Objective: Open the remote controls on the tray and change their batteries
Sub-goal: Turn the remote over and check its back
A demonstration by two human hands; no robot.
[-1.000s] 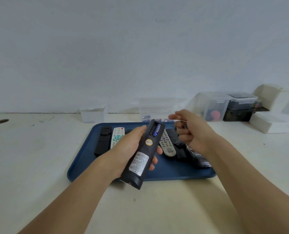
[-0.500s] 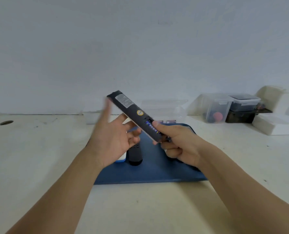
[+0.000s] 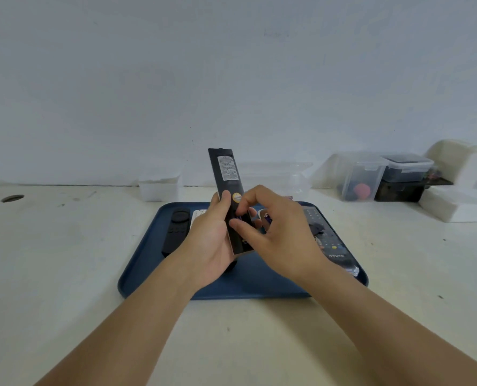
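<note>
- Black remote (image 3: 226,174): upright, back facing viewer, gripped by left hand (image 3: 212,243).
- Right hand (image 3: 276,235): fingertips pinching at its battery compartment; swap unfinished.
- Blue tray (image 3: 148,268), 12 o'clock: other remotes (image 3: 176,232) apparently untouched.

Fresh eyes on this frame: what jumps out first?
The black remote, held nearly upright at centre with its labelled back toward the camera. The left hand grips its lower half from the left, while the right hand has thumb and fingers on that same lower part. Behind them a blue tray on the table holds more remotes, including a black one at its left.
</note>
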